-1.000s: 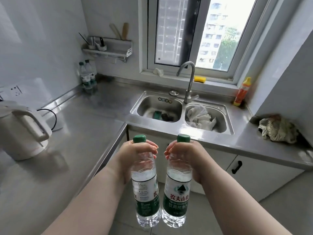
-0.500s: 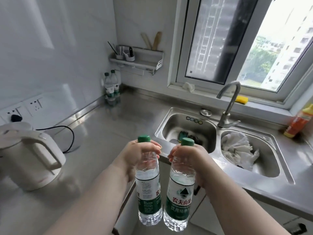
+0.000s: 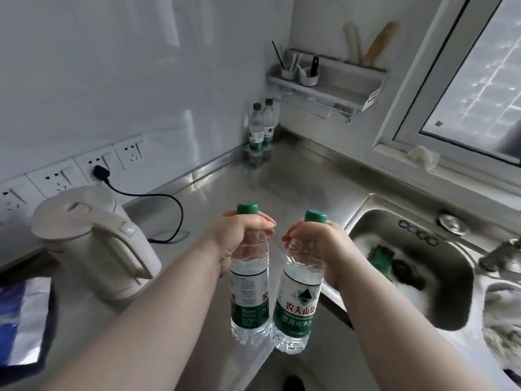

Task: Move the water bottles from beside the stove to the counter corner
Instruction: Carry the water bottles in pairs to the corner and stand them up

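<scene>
Head view: two bare arms reach out over bench edge. Left hand (image 3: 239, 238) curled round neck of left bottle (image 3: 249, 292), green cap poking out on top. Right hand (image 3: 315, 244) curled round neck of right bottle (image 3: 298, 303), same way. Both bottles upright, just beside each other, held up in air above bench (image 3: 225, 187) edge. White kettle (image 3: 95, 241) on bench to left, plugged into wall. Sink (image 3: 375, 210) to right. Far back, two more bottles (image 3: 260, 131) stand close together in bench corner, below wall rack (image 3: 338, 88).
</scene>
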